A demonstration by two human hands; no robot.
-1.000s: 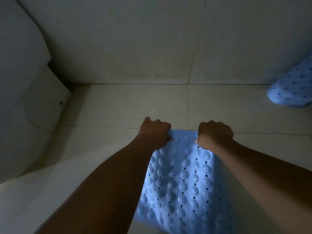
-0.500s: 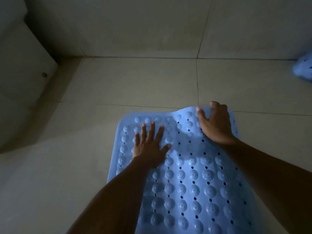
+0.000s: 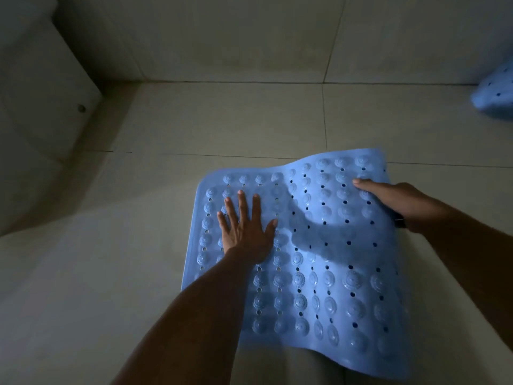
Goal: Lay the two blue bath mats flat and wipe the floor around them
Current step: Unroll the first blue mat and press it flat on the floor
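At the far left a white fixture [image 3: 41,93] is seen, standing on the tiled floor [image 3: 222,120]. Next, the left hand [image 3: 245,226] is laid flat on the far left part of the blue mat [image 3: 319,287], with the fingers straight and spread. Nothing is gripped by this hand, and the mat is only pressed to the floor there. The mat itself is placed in the middle of the view, on the tiles, with its bumps and small holes turned up. Its left side is lying flat, but the far right part is raised in a wave. This raised edge is held by the right hand [image 3: 399,202]: the thumb is seen on top, and the other fingers seem to be curled below the edge, though they are hidden. At the right border of the view a part of the second mat [image 3: 497,90] is visible near the wall [image 3: 249,37], well apart from the blue mat. It seems bunched, though little of it is shown. The step in hand is judged to be the flattening of the blue mat. It is done well if the left side is pinned while the right edge is lowered slowly and drawn a little outward, so that no wave is trapped. After that the surface should be smoothed from the middle toward the edges.
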